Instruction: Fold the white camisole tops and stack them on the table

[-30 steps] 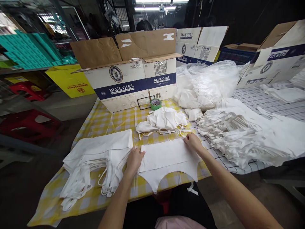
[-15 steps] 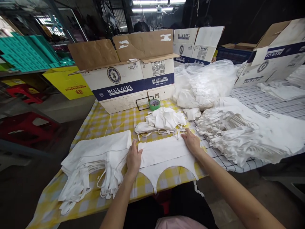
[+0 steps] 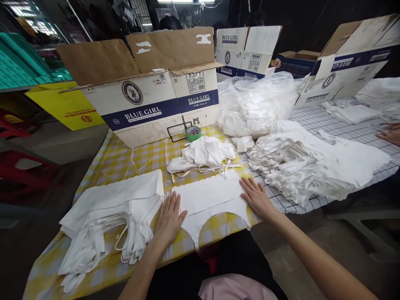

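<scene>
A white garment with thin straps [image 3: 206, 196] lies spread in front of me, its upper part folded over in a flat band. My left hand [image 3: 170, 216] rests flat at its left edge, fingers extended. On the right edge lies my right hand [image 3: 256, 198], palm down with its fingers stretched out. Left of my left hand is a neat stack of folded white garments [image 3: 115, 191], straps hanging toward me. A crumpled heap of white strappy garments [image 3: 203, 154] sits just beyond the spread one.
A large pile of white garments [image 3: 312, 162] covers the right side. Behind stand a Blue Girl carton [image 3: 150, 108], green tape roll [image 3: 193, 133] and clear plastic bag [image 3: 259, 104]. Another person's hands [image 3: 390, 132] show at the right edge. A yellow checked cloth [image 3: 125, 156] covers the table.
Both my hands have gone from gripping the garment's side edges to lying flat with fingers extended. The view has shifted slightly, and another person's hands have appeared at the right.
</scene>
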The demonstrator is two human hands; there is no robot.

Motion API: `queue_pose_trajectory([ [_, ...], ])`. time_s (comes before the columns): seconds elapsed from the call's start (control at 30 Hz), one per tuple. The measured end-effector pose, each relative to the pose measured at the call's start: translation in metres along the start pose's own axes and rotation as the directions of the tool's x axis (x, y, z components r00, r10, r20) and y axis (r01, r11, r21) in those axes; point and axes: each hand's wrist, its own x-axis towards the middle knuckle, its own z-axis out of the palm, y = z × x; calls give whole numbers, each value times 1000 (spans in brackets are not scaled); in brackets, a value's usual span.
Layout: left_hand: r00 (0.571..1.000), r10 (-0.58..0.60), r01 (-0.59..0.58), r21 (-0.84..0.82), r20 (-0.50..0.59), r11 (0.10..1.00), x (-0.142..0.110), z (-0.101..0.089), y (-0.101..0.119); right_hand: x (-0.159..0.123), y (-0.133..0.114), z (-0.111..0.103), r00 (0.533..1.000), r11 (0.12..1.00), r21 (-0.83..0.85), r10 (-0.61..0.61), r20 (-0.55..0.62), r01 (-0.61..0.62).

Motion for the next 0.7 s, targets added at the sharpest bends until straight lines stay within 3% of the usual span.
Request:
queue_pose_trajectory([
  [0.13,996,-59,54,-70,-63,996,6,-5,9,-43,-5,-9,977,983,144,139,-160,-116],
  [0.27,965,-182,133,-243,-188,961,6,-1,9,-65,-17,-12,969,976,175,164,-184,-132],
  [0.37,954,-192,132,-250,-229,959,-4,6,5,-52,-21,-12,958,978,135,185,-219,-158],
  [0.47,973,-98,67,-152,-211,986,-17,9,6,-28,-25,-8,962,987,72,155,-227,-142],
  [0.57,981,-46,32,-76,-187,997,-22,4,7,-11,-28,0,990,999,-2,42,-133,-42],
  [0.7,972,-47,30,-79,-230,996,-11,-4,0,-8,-21,8,998,997,-37,-63,15,64],
])
